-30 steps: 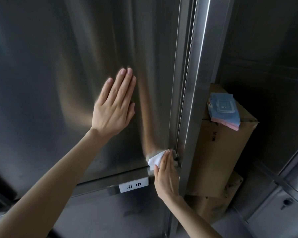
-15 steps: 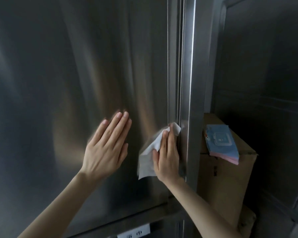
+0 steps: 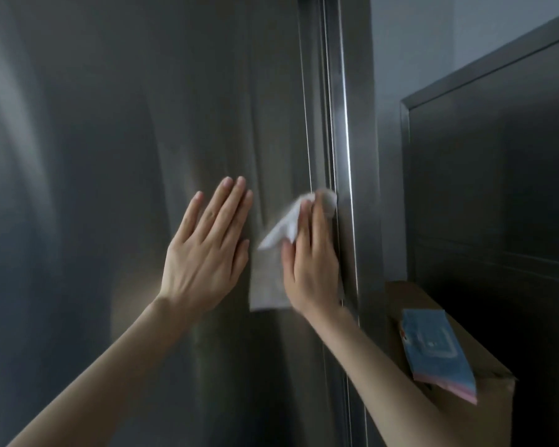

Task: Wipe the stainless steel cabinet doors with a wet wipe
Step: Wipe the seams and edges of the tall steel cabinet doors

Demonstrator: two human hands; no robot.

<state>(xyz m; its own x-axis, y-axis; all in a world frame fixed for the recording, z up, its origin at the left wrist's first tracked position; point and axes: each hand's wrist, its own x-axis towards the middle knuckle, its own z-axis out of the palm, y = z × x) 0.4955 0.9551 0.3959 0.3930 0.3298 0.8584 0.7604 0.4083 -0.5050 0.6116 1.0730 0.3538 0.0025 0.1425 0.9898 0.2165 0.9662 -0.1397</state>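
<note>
A tall stainless steel cabinet door (image 3: pixel 117 156) fills the left and middle of the head view. My left hand (image 3: pixel 207 253) lies flat against it with straight fingers. Just to its right, my right hand (image 3: pixel 313 259) presses a white wet wipe (image 3: pixel 284 233) against the door's right edge, beside the vertical steel frame strip (image 3: pixel 346 140). The fingers of my right hand are straight and point upward, and the wipe's loose end hangs out below and to the left of them.
A cardboard box (image 3: pixel 459 398) stands at the lower right, with a blue and pink wipe packet (image 3: pixel 436 356) on top. Behind it rises another dark steel cabinet (image 3: pixel 497 188). A pale wall (image 3: pixel 433 43) shows at the top right.
My right hand has slid the wipe upward along the door's right edge from near the bottom rail. The view has tilted up, and the labelled rail has left the frame.
</note>
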